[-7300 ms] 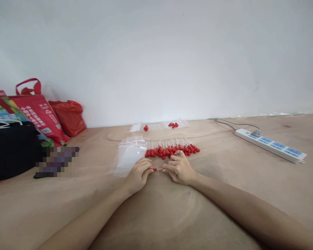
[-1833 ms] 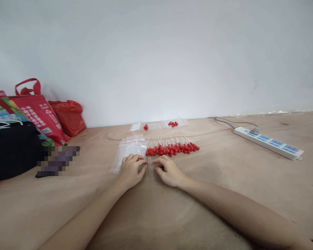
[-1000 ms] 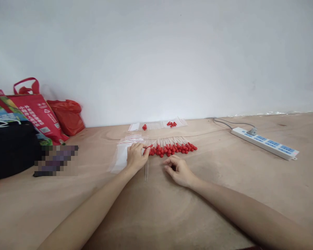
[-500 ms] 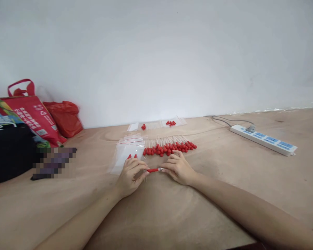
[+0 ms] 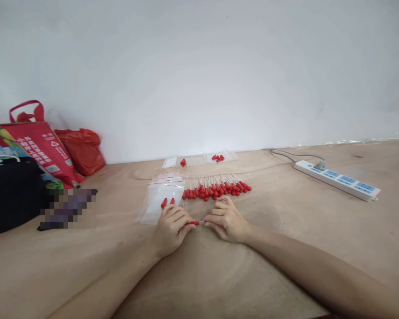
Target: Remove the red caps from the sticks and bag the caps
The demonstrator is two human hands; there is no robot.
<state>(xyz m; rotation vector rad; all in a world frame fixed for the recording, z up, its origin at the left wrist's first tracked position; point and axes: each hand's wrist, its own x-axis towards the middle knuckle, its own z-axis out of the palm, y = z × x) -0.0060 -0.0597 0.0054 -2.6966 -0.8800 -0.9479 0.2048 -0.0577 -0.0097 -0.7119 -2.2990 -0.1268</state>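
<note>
Between my hands, low over the table, is a dropper. My left hand pinches its red rubber bulb, and my right hand grips the clear glass tube that meets the bulb's mouth. How far the tube sits inside cannot be made out. Just beyond my left hand, two loose red bulbs lie on a stack of clear zip bags. Past my right hand spreads a row of droppers, red bulbs toward me and tubes pointing away.
Near the wall lie glass tubes and a few red bulbs on plastic bags. A white power strip with a plug and grey cable is at right. Red bags, a black bag and a pixelated dark item occupy the left.
Both hands have come slightly nearer to me. My left fingers now cover more of the red bulb and the gap between the hands is narrower.
</note>
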